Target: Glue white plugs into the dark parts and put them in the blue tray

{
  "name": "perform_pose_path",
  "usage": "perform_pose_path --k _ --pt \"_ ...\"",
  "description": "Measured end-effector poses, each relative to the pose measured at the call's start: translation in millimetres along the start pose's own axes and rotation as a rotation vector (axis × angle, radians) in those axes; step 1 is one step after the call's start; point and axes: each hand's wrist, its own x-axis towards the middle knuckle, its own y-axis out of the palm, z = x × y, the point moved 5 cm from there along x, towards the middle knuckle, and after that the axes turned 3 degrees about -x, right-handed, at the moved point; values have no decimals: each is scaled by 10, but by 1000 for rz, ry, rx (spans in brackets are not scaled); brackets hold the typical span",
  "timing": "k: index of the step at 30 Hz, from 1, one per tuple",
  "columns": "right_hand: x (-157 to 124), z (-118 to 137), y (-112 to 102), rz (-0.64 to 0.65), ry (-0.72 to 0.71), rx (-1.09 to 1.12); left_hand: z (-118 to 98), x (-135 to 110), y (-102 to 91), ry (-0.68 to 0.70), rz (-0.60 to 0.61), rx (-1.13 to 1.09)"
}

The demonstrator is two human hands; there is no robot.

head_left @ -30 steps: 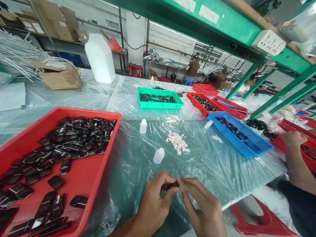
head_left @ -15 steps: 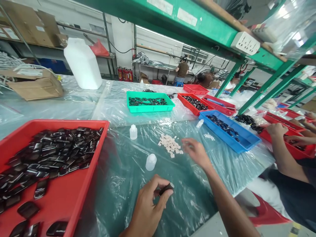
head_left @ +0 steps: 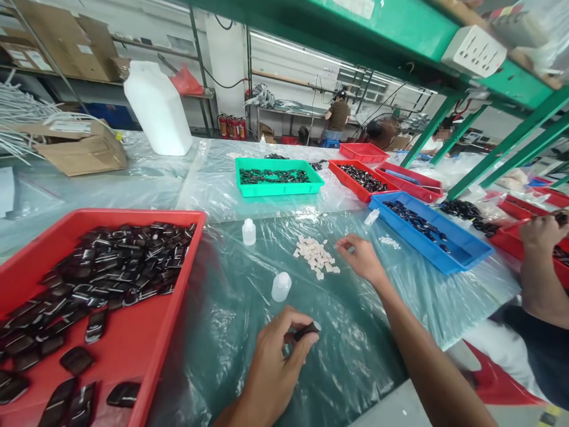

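A clear plastic film covers the green worktop (head_left: 213,338), which runs from near to far. Behind it stands a white far wall (head_left: 284,56) with a pale pillar (head_left: 226,65), red fire extinguishers (head_left: 232,127) near its foot. Far left, metal shelving (head_left: 146,46) carries cardboard boxes (head_left: 95,44). Overhead to the right slants a green frame (head_left: 413,35) bearing a white socket block (head_left: 475,52). Near right, a red stool (head_left: 495,376) stands on grey floor (head_left: 391,409). Pale light glints off the film.
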Motion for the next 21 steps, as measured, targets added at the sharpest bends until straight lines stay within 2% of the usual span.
perform_pose_path --k 4,7,9,12,17,21 --pt "-904 623 92 4 -142 205 -57 -26 -12 27 -33 -14" --pt "-1351 863 263 -25 -180 322 -69 -62 -16 53 -56 -24" --pt "-1449 869 353 -73 -163 365 -66 -79 -10 70 -52 -28" --pt "-1446 800 423 -120 -133 384 -60 -82 2 89 -38 -28" --pt "-1439 809 424 -155 -136 351 -68 -64 -1 103 -35 -28" --pt "-1455 885 409 -155 -191 293 -95 -73 -16 105 -46 -30"
